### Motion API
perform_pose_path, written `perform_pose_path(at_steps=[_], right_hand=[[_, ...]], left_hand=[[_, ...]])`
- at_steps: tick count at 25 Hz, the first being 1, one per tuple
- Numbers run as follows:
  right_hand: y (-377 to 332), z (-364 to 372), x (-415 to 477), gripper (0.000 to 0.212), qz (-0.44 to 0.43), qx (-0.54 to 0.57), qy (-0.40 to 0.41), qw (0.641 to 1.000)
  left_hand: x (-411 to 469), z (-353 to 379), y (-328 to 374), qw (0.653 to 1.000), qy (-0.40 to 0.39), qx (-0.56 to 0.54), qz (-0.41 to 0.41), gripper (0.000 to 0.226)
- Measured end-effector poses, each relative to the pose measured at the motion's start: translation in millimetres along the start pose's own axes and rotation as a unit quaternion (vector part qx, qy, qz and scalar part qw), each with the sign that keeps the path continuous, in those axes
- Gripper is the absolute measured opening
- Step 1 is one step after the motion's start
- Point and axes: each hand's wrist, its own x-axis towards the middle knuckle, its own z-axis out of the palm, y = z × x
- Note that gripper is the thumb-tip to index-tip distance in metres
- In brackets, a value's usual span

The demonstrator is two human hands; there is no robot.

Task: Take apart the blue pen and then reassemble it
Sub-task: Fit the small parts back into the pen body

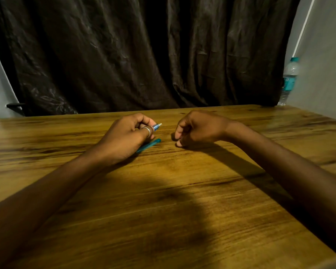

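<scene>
1. Left hand [124, 136] sits low over the desk [163, 200] with its fingers curled, the grip clamped on a short blue-and-clear pen piece [157, 126].
2. The pen piece pokes out of the grip toward the right hand, pale tip outermost. It is tilted slightly up, clear of the desk.
3. A teal pen barrel [149, 145] lies flat on the desk just under the left hand, on the near side of the held piece. Its back end is hidden beneath the hand and its free end points right and away. It is not in the grip; cannot tell whether the hand touches it.
4. A silver ring [147, 130] is on a left finger, right beside the held piece.
5. Right hand [200, 127] is near both pen parts but apart from them, fingers curled under, fingertips down on the desk. Nothing shows in its grip; cannot tell whether it pinches something small or holds nothing.
6. Both forearms are bare and reach in from the near edge.
7. A dark crumpled curtain [144, 55] hangs behind the desk. A water bottle [290, 78] with a teal cap and label stands at the far right corner.
</scene>
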Motion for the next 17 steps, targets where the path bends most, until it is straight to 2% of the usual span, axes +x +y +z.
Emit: perform_pose_path(at_steps=[6,9,13,17], right_hand=[[-1.0,1.3,0.6,0.015,-0.010,-0.030,0.012,0.999],[-1.3,-0.4,4.1,0.015,0.004,0.089,0.068,0.994],[-11.4,-2.6,2.7,0.019,-0.005,0.290,0.098,0.952],[-17.3,-0.3,1.4,0.022,-0.014,0.367,0.084,0.926]], left_hand=[[1.3,-1.2,-3.9,1.000,-0.007,-0.002,-0.005,0.011],[2.2,-1.0,-5.1,1.000,-0.009,0.014,-0.003,0.013],[3.3,-2.1,-8.0,1.000,-0.017,0.004,0.010,0.012],[3.4,-0.7,-8.0,1.000,-0.023,-0.011,0.016,0.012]])
